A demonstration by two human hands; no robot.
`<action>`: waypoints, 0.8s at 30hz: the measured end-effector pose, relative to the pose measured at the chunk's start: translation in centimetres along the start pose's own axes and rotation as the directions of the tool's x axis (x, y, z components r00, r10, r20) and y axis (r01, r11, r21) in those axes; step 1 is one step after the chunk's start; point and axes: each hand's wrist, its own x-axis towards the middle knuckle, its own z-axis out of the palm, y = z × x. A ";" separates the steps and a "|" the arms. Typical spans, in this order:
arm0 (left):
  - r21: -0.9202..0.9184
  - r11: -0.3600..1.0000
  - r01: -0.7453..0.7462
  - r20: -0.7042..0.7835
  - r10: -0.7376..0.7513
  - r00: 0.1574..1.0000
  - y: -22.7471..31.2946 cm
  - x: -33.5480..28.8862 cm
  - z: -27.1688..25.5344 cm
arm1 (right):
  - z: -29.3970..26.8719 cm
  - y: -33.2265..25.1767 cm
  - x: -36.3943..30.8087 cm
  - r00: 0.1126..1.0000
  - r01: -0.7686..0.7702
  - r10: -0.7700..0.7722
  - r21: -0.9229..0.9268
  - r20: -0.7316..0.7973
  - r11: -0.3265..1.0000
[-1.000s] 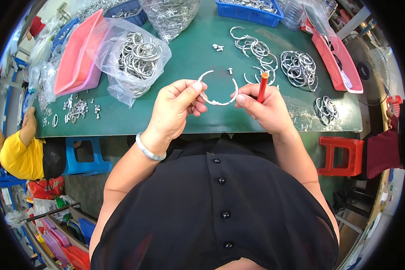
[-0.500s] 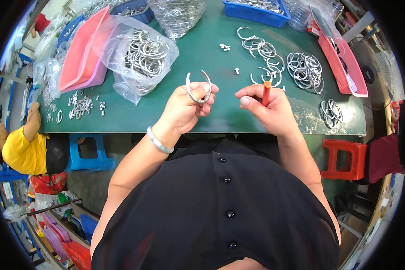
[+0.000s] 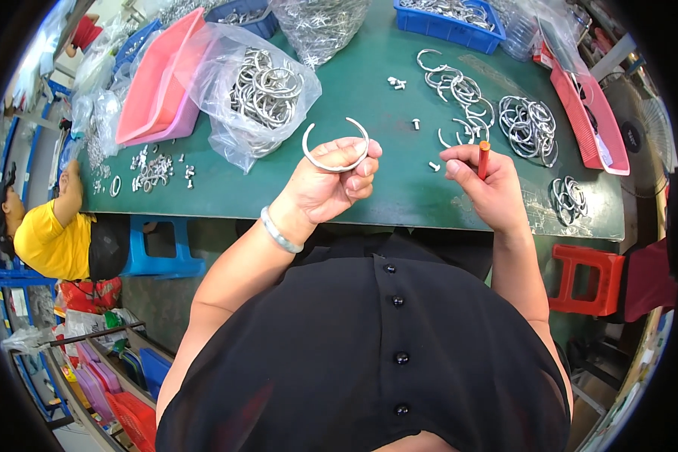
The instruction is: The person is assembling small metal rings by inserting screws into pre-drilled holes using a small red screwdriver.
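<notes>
My left hand [image 3: 325, 183] is closed on an open, C-shaped metal ring [image 3: 307, 142], pinched at its lower side with the gap facing away from me. My right hand [image 3: 493, 193], to the right over the table's near part, is wrapped round a slim orange-red stick [image 3: 484, 160] standing upright; its lower end is hidden in the fist. Just left of those fingers lies a small metal rivet-like piece [image 3: 435, 166], and farther off another small piece [image 3: 416, 124]. Beyond the right hand, several loose open rings [image 3: 459, 87] trail across the green table [image 3: 369, 83].
A clear bag of rings [image 3: 297, 113] and a pink basket [image 3: 139, 117] stand left. Ring piles [image 3: 527, 128] and a pink tray [image 3: 618, 160] lie right, blue trays [image 3: 459, 34] at the back. A person in yellow [image 3: 56, 241] sits far left; a red stool [image 3: 586, 280] stands right.
The ring in my left hand has turned, so its C shape now shows broadly. My right hand has shifted right with the stick, uncovering a small metal piece. The whole view has swung slightly.
</notes>
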 end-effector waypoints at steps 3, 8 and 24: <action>0.263 0.960 -0.099 -0.133 0.138 0.982 1.3 -0.4 1.6 | -1.4 0.8 0.3 0.995 0.059 -0.063 -0.056 -0.075 0.997; 0.915 0.227 -0.333 0.042 0.768 0.639 7.3 -1.9 2.4 | -5.7 1.0 2.5 0.963 -0.041 -0.109 -0.535 -0.247 0.844; 0.745 -0.546 0.383 0.328 0.800 0.502 11.4 -2.1 0.9 | -7.6 2.5 16.5 0.964 -0.265 0.116 -0.799 -0.241 0.541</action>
